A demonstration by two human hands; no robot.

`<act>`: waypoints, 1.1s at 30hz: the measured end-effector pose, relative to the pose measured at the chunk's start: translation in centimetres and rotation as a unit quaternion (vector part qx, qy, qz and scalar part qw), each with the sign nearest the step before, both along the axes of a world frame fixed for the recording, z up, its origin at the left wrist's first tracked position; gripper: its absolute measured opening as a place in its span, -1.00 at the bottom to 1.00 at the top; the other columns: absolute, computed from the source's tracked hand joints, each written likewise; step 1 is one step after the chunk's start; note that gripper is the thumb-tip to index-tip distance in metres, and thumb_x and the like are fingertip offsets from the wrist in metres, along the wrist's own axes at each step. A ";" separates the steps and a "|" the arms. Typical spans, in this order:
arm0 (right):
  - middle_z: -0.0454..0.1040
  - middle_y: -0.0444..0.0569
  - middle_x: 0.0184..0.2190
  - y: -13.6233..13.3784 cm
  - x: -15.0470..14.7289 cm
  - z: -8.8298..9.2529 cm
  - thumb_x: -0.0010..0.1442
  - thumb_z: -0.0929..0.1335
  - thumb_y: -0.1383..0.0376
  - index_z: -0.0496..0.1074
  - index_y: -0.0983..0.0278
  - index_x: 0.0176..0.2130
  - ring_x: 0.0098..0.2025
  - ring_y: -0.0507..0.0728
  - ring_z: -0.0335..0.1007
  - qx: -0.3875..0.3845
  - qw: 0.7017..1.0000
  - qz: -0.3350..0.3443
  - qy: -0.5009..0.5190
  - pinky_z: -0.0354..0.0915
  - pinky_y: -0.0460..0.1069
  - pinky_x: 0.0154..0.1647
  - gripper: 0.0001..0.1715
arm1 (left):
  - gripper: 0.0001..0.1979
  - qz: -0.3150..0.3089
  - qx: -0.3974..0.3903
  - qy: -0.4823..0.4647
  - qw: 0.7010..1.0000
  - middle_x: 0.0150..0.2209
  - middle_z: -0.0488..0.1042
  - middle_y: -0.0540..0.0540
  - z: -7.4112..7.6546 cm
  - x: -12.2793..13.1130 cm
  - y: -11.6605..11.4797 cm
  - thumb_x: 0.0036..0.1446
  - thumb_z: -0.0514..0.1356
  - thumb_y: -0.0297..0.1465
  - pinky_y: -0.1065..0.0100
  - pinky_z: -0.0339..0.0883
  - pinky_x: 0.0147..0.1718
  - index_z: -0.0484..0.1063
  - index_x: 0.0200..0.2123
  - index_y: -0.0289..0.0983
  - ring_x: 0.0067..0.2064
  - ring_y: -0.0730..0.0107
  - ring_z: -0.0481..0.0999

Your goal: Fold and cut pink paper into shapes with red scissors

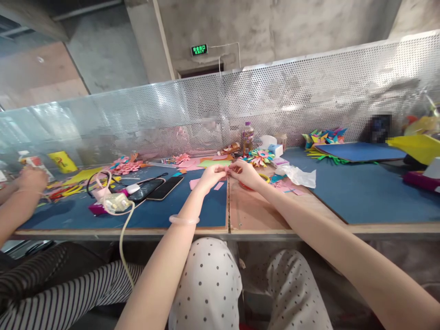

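Note:
My left hand (212,175) and my right hand (244,173) meet above the table's middle, fingers pinched together on a small pink paper piece (227,169) held between them. A pale bangle (184,220) sits on my left wrist. More pink paper scraps (218,185) lie on the blue mat (192,206) just under my hands. A colourful folded paper flower (260,156) lies just beyond my right hand.
Two phones (165,188), a white charger with cable (117,201) and pink paper flowers (125,165) lie left. A bottle (247,137), crumpled plastic (297,175) and folded paper stars (325,136) lie right. Another person's hand (30,178) works at far left. A perforated metal screen (309,101) backs the table.

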State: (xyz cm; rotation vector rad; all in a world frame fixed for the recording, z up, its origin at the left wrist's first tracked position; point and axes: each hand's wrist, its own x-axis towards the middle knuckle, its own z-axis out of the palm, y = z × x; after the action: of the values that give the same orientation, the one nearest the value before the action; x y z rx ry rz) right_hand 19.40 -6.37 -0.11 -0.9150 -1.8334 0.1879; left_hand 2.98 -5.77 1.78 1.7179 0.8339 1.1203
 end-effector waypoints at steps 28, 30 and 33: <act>0.48 -0.02 -0.35 -0.6 0.1 0.7 0.07 0.33 0.20 0.52 0.29 -0.35 -0.29 0.08 0.36 -0.059 0.995 0.047 0.068 0.22 -0.03 -0.25 -0.77 | -0.80 -0.014 0.001 -0.011 1.000 -0.33 0.50 -0.12 0.1 -0.2 0.0 -0.13 0.27 -0.43 0.22 0.34 -0.17 0.44 -0.36 -0.38 -0.31 0.39 0.48; 0.48 -0.02 -0.35 -0.6 0.1 0.7 0.06 0.34 0.20 0.52 0.29 -0.35 -0.29 0.08 0.36 -0.065 0.994 0.048 0.076 0.22 -0.03 -0.25 -0.77 | -0.79 -0.013 -0.006 -0.008 1.000 -0.33 0.50 -0.14 0.1 -0.2 -0.1 -0.14 0.28 -0.43 0.21 0.33 -0.16 0.45 -0.35 -0.39 -0.31 0.38 0.48; 0.48 -0.03 -0.36 -0.7 0.1 0.7 0.06 0.34 0.18 0.52 0.29 -0.36 -0.30 0.08 0.36 -0.069 0.993 0.047 0.080 0.22 -0.04 -0.25 -0.76 | -0.77 -0.014 -0.024 -0.012 1.000 -0.32 0.51 -0.16 0.2 -0.2 -0.1 -0.16 0.29 -0.44 0.20 0.32 -0.15 0.46 -0.34 -0.40 -0.30 0.38 0.48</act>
State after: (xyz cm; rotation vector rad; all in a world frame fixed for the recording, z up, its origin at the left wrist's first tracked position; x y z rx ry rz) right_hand 19.48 -7.07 0.64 -0.8828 -1.7307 0.4387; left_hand 2.79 -5.92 1.97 1.6685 0.8134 1.0924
